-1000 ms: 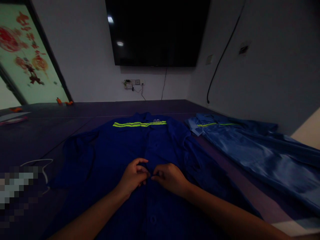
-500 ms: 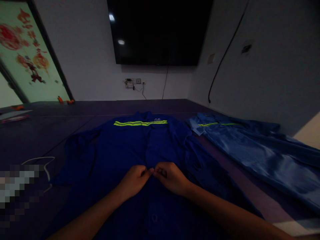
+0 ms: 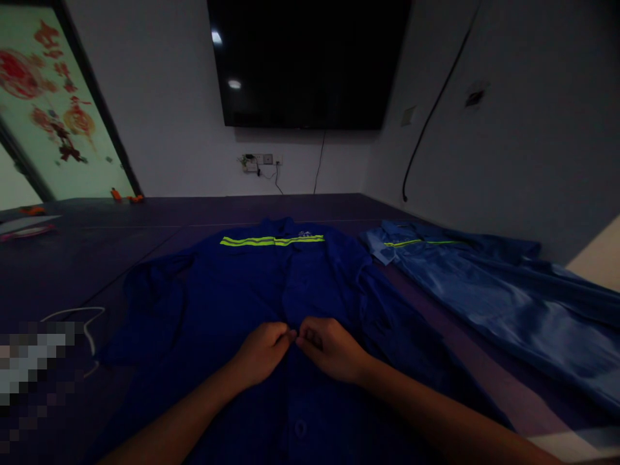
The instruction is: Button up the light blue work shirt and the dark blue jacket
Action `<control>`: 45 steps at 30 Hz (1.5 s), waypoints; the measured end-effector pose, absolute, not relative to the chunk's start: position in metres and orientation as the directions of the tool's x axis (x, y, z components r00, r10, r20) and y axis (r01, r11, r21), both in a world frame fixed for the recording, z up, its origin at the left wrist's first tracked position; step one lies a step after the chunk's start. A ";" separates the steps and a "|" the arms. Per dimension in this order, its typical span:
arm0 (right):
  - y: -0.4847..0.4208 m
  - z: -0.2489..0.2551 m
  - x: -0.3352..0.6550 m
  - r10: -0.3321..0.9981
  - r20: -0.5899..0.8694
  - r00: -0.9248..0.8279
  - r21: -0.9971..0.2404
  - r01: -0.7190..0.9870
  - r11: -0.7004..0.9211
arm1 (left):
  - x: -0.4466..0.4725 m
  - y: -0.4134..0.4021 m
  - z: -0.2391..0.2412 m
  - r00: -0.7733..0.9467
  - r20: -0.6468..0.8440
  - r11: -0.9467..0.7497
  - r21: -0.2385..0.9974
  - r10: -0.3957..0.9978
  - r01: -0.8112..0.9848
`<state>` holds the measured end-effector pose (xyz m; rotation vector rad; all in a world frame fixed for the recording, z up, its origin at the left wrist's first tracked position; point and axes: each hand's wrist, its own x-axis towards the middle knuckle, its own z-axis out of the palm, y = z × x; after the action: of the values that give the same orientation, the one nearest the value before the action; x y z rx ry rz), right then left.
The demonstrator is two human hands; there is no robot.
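A dark blue work jacket (image 3: 232,284) lies spread face up in front of me, with a yellow-green reflective strip (image 3: 252,241) across its chest. Its collar points away from me. At the middle of the front placket, my left hand (image 3: 265,349) pinches the cloth edge between thumb and fingers. Just beside it my right hand (image 3: 329,345) pinches the same placket, the fingertips of both hands almost meeting. Whatever small part sits between the fingertips is hidden. Nearer to me, a round button (image 3: 301,428) shows on the placket below the hands.
A lighter blue garment (image 3: 484,297) with a thin yellow strip lies to the right on the purple floor (image 3: 310,210). At the left are a blurred-out device (image 3: 39,355) and a white cable (image 3: 87,323). Small orange things (image 3: 128,197) lie near the glass door; a television (image 3: 314,64) hangs ahead.
Both hands stay at the same spot on the placket. The left fingers have curled in slightly closer, and the view has shifted a touch.
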<state>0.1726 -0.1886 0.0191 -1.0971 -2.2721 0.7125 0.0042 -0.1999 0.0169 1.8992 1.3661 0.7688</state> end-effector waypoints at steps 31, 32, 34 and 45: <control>-0.188 0.021 0.172 0.831 0.179 -0.527 -0.555 0.643 0.528 | 0.007 -0.208 0.021 0.312 -0.024 -0.133 0.871 0.950 0.472; -0.188 0.020 0.172 0.830 0.176 -0.529 -0.553 0.644 0.528 | 0.007 -0.208 0.021 0.314 -0.009 -0.153 0.860 0.949 0.486; -0.187 0.019 0.172 0.830 0.172 -0.531 -0.555 0.644 0.527 | 0.007 -0.209 0.021 0.319 0.026 -0.203 0.820 0.947 0.535; -0.188 0.025 0.175 0.788 0.139 -0.600 -0.591 0.588 0.552 | 0.007 -0.214 0.025 0.338 0.084 -0.332 0.507 0.937 0.796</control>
<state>0.1745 -0.1879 0.0248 -1.1214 -2.4008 0.7035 0.0074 -0.2143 0.0248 2.2318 1.5299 0.5180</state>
